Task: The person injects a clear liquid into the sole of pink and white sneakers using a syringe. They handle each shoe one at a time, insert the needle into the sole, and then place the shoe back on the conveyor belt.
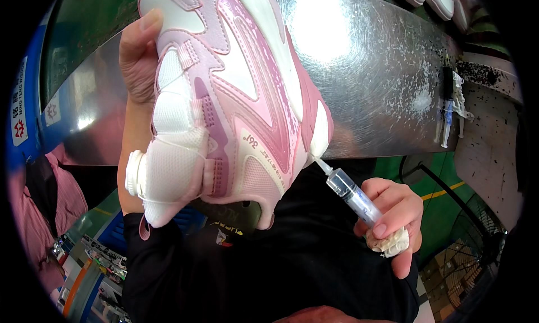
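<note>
A pink and white sneaker point(241, 87), its side turned up and a white dial on its tongue, fills the middle of the view. Around its toe end is my left hand point(140, 56), the thumb on the upper and the other fingers hidden behind the shoe. My right hand point(396, 216) grips a clear syringe point(355, 195), fingers wrapped round its barrel. Crumpled whitish material sits at the syringe's rear end, against my palm. The narrow tip meets the sole's edge near the heel.
Beneath the shoe lies a shiny metal worktable point(359, 70) with white residue on it. More syringes point(448, 121) lie near its right end. Other shoes point(441, 0) stand at the far right. A black fan point(477, 239) is at lower right, and a blue machine point(33, 98) at left.
</note>
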`<state>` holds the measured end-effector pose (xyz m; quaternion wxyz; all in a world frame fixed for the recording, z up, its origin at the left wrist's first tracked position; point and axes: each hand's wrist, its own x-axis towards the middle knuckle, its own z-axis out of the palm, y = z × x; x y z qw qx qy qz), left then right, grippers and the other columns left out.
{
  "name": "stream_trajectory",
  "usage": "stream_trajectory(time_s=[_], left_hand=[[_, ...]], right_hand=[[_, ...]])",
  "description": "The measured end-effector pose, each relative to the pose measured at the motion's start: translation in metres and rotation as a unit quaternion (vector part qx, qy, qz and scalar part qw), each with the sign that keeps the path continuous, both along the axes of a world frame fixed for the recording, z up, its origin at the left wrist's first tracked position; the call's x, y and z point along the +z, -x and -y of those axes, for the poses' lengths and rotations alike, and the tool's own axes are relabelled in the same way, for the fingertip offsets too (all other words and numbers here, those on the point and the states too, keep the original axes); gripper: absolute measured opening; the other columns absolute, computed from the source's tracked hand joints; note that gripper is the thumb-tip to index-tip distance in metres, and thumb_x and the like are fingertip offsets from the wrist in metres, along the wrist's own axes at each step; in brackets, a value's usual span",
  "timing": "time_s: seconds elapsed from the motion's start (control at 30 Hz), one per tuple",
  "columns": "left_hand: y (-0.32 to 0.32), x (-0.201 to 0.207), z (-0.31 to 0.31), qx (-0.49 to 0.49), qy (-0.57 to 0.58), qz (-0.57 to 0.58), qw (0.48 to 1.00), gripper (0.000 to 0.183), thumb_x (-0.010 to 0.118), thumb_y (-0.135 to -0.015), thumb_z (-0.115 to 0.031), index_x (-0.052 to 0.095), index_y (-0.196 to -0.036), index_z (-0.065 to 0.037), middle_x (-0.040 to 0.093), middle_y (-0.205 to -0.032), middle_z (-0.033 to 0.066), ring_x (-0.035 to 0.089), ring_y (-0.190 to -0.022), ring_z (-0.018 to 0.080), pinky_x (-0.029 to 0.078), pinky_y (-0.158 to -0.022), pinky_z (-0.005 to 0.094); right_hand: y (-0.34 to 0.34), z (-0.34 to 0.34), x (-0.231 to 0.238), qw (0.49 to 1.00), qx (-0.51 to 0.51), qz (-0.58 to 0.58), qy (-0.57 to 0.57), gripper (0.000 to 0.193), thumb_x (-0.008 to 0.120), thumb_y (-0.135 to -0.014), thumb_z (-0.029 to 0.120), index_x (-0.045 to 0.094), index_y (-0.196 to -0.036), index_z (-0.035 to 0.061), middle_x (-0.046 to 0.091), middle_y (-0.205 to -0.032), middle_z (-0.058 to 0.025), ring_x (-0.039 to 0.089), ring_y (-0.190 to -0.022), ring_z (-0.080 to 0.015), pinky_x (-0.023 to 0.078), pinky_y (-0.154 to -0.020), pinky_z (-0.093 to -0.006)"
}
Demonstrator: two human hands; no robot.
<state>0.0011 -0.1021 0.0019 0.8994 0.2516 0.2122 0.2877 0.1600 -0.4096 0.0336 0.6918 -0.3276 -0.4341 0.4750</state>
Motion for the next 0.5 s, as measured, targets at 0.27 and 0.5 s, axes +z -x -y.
stream_trajectory(time_s=[0.27, 0.5], left_hand=[[0.005, -0.011, -0.016, -0.076, -0.109, 0.061, 0.989, 0.028, 0.059, -0.078, -0.02, 0.059, -0.092, 0.004, 0.065, -0.093, 0.0137, 0.065, -0.084, 0.0214, 0.055, -0.08, 0.0371], [0.002, 0.001, -0.004, -0.062, -0.111, 0.003, 0.992, 0.035, 0.06, -0.073, -0.019, 0.058, -0.097, 0.006, 0.064, -0.094, 0.014, 0.063, -0.085, 0.0215, 0.052, -0.08, 0.0353]], right_hand=[[0.0, 0.0, -0.005, 1.0, -0.012, 0.013, -0.004, 0.064, 0.077, -0.066, 0.054, 0.065, -0.099, 0.0002, 0.066, -0.074, -0.0069, 0.047, -0.055, -0.0165, 0.032, -0.051, -0.0275], [0.001, 0.01, -0.01, 0.999, -0.008, 0.044, -0.006, 0.064, 0.078, -0.066, 0.052, 0.065, -0.101, 0.0003, 0.066, -0.077, -0.0059, 0.047, -0.057, -0.0173, 0.033, -0.052, -0.0281]])
